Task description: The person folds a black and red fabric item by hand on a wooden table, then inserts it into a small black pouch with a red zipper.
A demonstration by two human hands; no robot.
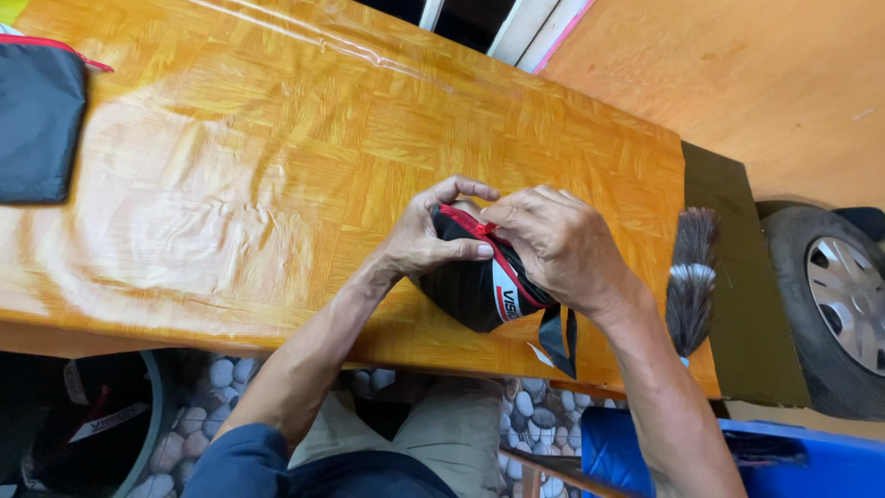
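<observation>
Both hands close on a small black pouch (479, 286) with a red zipper edge. The grip of the left hand (426, 242) pinches its upper end between thumb and bent forefinger, and the right hand (558, 242) lies over its top, fingers curled down at the red zipper pull. The pouch rests on the counter (230, 184), near the front edge, and looks stuffed full; I judge the zipper nearly shut, but the fingers hide its end. Both forearms come up from below, wrists bent inward. A feather duster (691, 277) lies just right; a flat black bag (37, 129) sits far left.
</observation>
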